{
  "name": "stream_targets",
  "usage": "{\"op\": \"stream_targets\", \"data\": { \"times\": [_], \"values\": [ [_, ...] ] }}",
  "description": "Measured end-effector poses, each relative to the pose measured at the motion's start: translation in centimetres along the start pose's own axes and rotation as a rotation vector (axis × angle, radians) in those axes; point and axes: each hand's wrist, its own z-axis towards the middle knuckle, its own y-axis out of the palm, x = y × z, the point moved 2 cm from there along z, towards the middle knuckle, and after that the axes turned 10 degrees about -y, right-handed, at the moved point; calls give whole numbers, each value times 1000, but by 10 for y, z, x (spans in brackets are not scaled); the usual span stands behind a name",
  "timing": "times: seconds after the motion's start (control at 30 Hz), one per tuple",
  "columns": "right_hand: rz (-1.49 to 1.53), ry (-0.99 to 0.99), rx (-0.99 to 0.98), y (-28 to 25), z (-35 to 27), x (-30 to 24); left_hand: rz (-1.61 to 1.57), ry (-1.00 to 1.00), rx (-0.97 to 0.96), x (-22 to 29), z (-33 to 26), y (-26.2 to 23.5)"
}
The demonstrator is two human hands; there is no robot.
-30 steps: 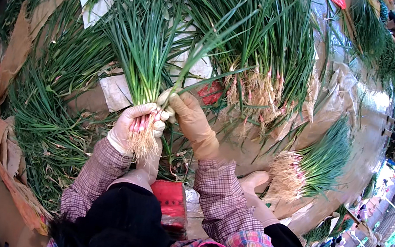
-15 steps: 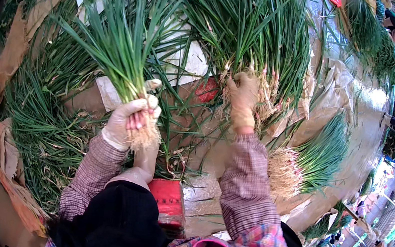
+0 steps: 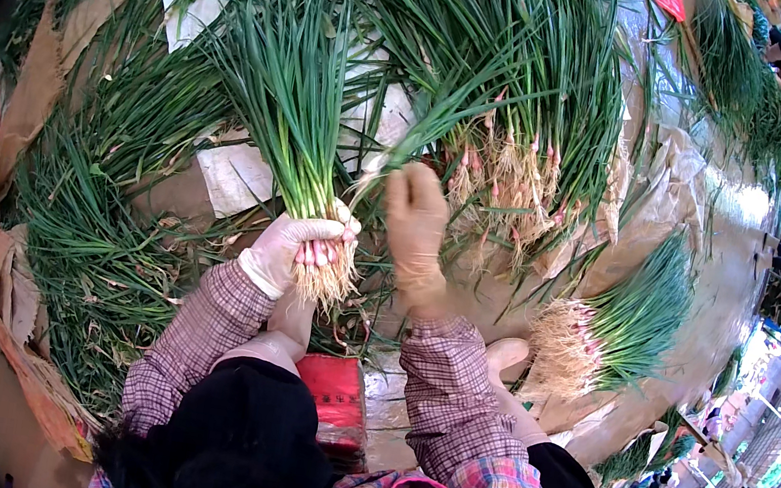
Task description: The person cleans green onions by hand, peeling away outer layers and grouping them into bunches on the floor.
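My gloved left hand (image 3: 285,251) is closed around a bunch of spring onions (image 3: 293,121). Its pinkish bulbs and pale roots stick out below the fingers, and the long green leaves point up and away. Just to its right, my gloved right hand (image 3: 416,223) has its fingers closed on a loose spring onion (image 3: 379,161). That one is blurred, its white stem near the fingertips and its leaves slanting up to the right. Beyond the right hand lies a big heap of spring onions (image 3: 551,97), roots toward me.
A bundle of spring onions (image 3: 634,323) lies at the right, roots facing left. Loose leaves (image 3: 100,253) cover the left side. A red plastic packet (image 3: 331,397) is between my knees. Crumpled sheeting (image 3: 673,184) lies at the right, and other people are at the far right edge.
My right hand has left the heap's root ends and come left and nearer, bringing a spring onion beside the bunch. My left hand with the bunch has shifted slightly right.
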Motion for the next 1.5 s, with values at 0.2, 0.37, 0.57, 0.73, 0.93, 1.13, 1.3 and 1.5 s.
{"op": "stream_targets", "data": {
  "times": [0.2, 0.37, 0.57, 0.73, 0.93, 1.13, 1.3, 1.5],
  "values": [
    [408, 400, 215, -32, -9, 25, -5, -12, -13, -2, -9, -19],
    [612, 534, 287, -42, 4, 53, 69, -28, -5, -3, -13, -26],
    [698, 745, 346, -18, 15, 61, 75, 5, 4, 4, -31, -25],
    [607, 453, 453, -31, 13, 56, -156, 366, -199, 32, -66, -47],
    [276, 426, -191, 25, -48, 27, -141, 756, 120, 97, -115, -46],
    [7, 215, -511, 30, -64, 4, 47, 453, 693, 60, -86, -128],
    [-311, 22, -28, 68, -3, 27, -59, 518, 556, 41, -70, -73],
    [34, -106, -883, 147, -83, -18, -119, 598, 266, 55, -68, -24]
  ]
}}
